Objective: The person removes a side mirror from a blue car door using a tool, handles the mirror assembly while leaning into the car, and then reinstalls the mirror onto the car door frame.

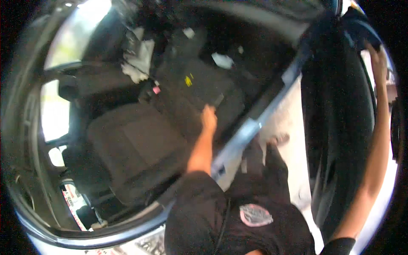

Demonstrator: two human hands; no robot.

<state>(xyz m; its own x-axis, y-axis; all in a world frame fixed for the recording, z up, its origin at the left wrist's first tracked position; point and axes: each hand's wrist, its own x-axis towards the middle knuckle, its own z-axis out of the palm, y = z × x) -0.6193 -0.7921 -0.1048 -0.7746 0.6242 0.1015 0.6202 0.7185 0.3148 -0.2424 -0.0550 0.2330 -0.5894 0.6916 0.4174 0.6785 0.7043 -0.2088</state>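
Note:
My left hand [208, 117] is closed over the dark seat cushion [204, 78] of a car. From its fingers juts a short, narrow, greyish flat tool [219, 100], too blurred to name more exactly. Yellow marks [189, 80] show on the cushion just beyond the hand. Far to the right, my raised right hand [377, 57] is at the upper edge of the open car door [335, 110]. Its fingers are dim and smeared, so their grip cannot be made out.
The dark seat backrest [136, 140] stands left of my arm. White crumpled material [142, 59] and a red buckle [157, 90] lie beyond it. A pale sheet [222, 60] rests in the footwell. The blue door sill [244, 131] runs between me and the seat.

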